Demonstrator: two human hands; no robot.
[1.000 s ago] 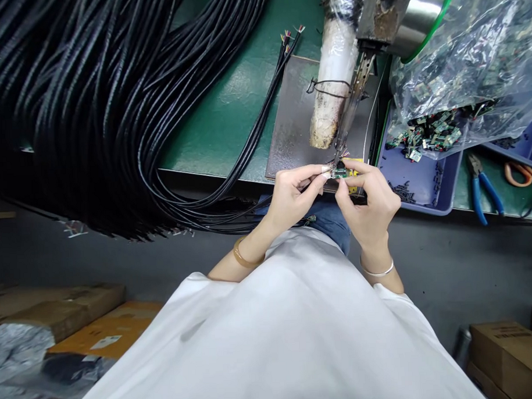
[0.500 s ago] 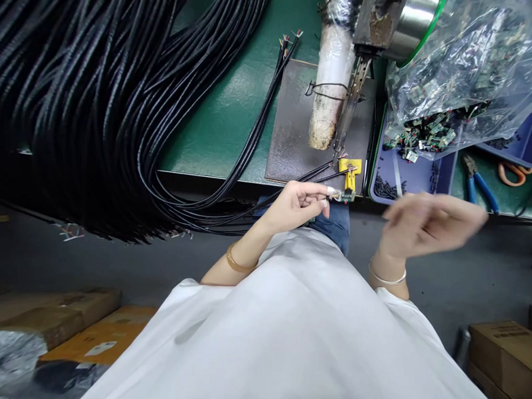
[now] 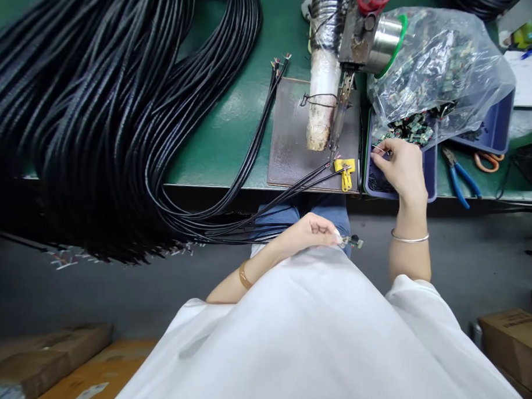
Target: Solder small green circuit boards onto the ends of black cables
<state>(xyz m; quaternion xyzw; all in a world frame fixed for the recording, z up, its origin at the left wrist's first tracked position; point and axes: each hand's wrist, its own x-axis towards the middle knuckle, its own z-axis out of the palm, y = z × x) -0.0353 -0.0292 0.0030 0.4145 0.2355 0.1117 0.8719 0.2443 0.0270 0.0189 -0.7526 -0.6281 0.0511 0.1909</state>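
Note:
My left hand (image 3: 313, 230) is closed at the front of the white top, pinching wires at a cable end. A small green circuit board (image 3: 355, 242) with a dark round part sticks out past those fingertips. My right hand (image 3: 403, 165) reaches over the purple tray (image 3: 430, 176), thumb and forefinger pinched together. Something thin shows at its fingertips, too small to name. Beside that hand, several small circuit boards (image 3: 416, 127) spill from the clear plastic bag (image 3: 444, 59). Small black pieces (image 3: 376, 181) lie in the tray.
Black cables (image 3: 115, 123) cover the bench's left side. A soldering iron (image 3: 341, 115) points down beside a white pipe (image 3: 323, 75), above a brown board (image 3: 290, 134). A yellow holder (image 3: 345, 170) has cable ends at it. Blue-handled pliers (image 3: 459, 178) and orange-handled scissors (image 3: 487, 161) lie right.
My right hand has swung forward and up to the purple tray, its fingers now pinched. The left hand has drawn the circuit board away from the yellow holder, toward my body. The view has shifted.

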